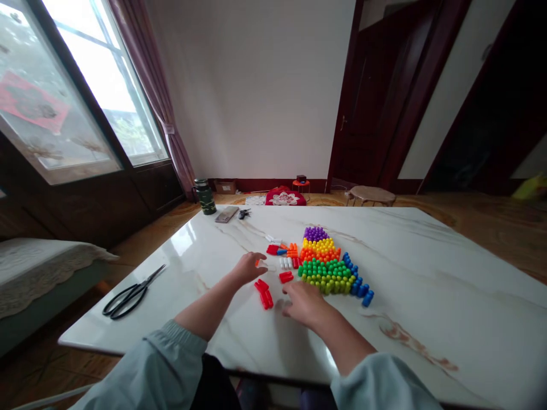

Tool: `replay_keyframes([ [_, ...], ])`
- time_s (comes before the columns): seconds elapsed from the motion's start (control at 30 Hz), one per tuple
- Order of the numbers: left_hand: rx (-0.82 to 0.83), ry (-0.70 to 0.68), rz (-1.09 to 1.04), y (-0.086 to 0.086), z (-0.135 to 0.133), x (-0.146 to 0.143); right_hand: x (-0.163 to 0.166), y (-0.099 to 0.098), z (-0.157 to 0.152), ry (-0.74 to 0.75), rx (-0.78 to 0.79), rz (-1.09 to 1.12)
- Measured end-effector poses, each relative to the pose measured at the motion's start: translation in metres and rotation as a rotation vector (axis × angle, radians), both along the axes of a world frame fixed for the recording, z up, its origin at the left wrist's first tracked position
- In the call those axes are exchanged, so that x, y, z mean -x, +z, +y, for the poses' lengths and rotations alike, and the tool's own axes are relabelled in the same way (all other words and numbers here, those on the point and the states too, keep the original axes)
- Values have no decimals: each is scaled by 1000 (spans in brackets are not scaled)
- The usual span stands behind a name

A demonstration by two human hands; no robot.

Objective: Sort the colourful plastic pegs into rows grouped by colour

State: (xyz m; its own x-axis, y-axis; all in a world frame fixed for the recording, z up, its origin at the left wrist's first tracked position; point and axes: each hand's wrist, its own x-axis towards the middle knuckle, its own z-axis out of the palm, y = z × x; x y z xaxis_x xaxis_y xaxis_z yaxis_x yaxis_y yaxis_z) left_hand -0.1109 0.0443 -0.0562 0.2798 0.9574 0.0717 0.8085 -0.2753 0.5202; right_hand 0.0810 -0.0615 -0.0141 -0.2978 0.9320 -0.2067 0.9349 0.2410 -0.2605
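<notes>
My left hand (248, 269) is just above the table, its fingers curled round a small orange-red plastic piece (257, 263) that is mostly hidden. Fingers apart and apparently holding nothing, my right hand (305, 303) hovers by a short red plastic piece (286, 277). Between my forearms lies a group of red pieces (264, 294). Beyond my right hand, round-ended plastic pieces stand packed in colour bands: purple (316, 233), yellow (318, 246), orange (320, 254), green (325, 269) and lime (329, 283). Blue pieces (359, 283) line their right side.
White pieces (285, 263) and loose orange pieces (292, 250) lie left of the bands. Black-handled scissors (133, 293) rest at the left of the marble-patterned table (427, 267). A flask (205, 196), a phone (227, 214) and keys (244, 214) are at the far left edge.
</notes>
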Motion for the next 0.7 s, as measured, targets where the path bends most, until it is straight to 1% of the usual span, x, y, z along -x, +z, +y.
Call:
replay_keyframes([
  [0.1, -65, -68, 84, -6, 16, -28, 9, 2, -1, 34, 20, -18],
  [0.2, -99, -119, 159, -7, 39, -57, 13, 5, -4, 31, 47, -24],
  [0.27, -97, -147, 211, -10, 55, -74, 13, 7, -6, 21, 61, -20],
  [0.37, -66, -208, 281, -20, 71, -89, 14, 7, -9, 12, 90, 4],
  [0.43, -60, -230, 309, -29, 75, -92, 15, 6, -10, 26, 110, 18],
  [0.5, -82, -232, 319, -38, 74, -89, 16, 7, -11, 54, 120, 24],
  [0.7, -192, -276, 300, -57, 61, -62, 17, 12, -12, 102, 105, 8],
])
